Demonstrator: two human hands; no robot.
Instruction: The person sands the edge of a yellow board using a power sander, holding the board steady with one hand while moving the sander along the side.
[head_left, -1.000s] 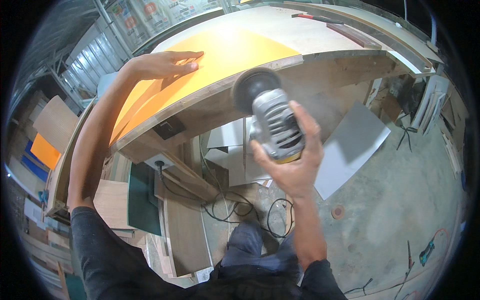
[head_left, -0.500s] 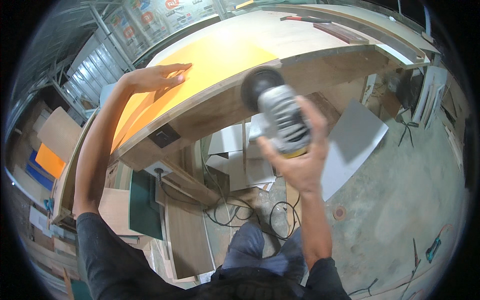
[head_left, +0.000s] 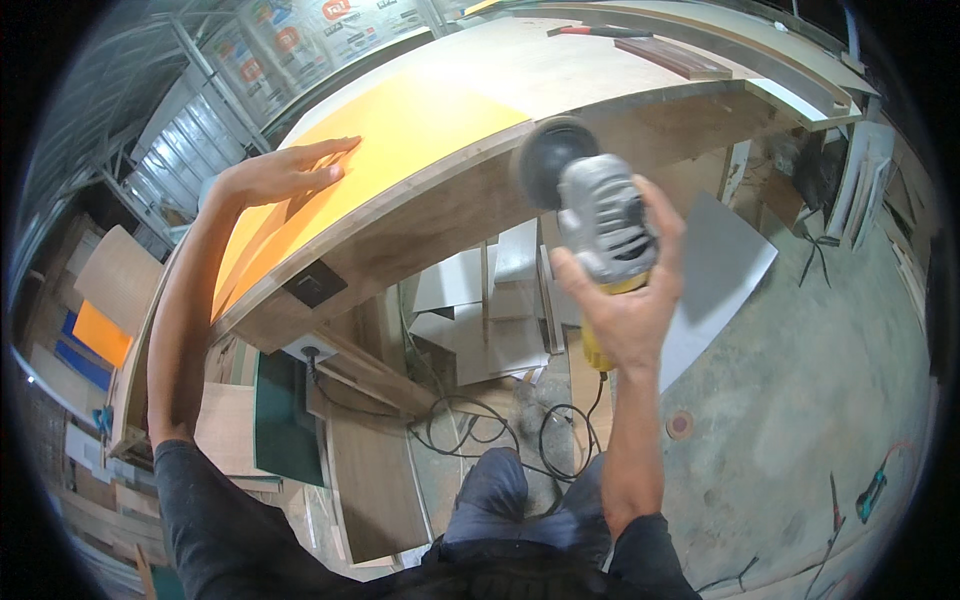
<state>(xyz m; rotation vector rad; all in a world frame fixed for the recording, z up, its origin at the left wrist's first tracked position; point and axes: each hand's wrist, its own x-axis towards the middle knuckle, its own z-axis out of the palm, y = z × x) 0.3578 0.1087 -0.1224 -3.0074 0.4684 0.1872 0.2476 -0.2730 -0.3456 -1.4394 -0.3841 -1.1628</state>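
Orange panel (head_left: pixel 400 130) | left hand (head_left: pixel 275 175) flat, open | right hand (head_left: pixel 625 300) gripping sander (head_left: pixel 600 215)

A: Sander disc (head_left: pixel 553 160) ahead of the right hand's (head_left: pixel 625 300) fingertips was blurred; couldn't tell its surface or whether it touched the board edge (head_left: pixel 440 205).

B: The grip under the fingers?

A: Hidden by the palm. The cord (head_left: pixel 520 440) dropped below the wrist and went behind the knees.

B: Left hand (head_left: pixel 275 175)?

A: Its palm side was hidden against the orange panel (head_left: pixel 400 125). The posters (head_left: pixel 300 40) beyond its fingertips were too small to make out.
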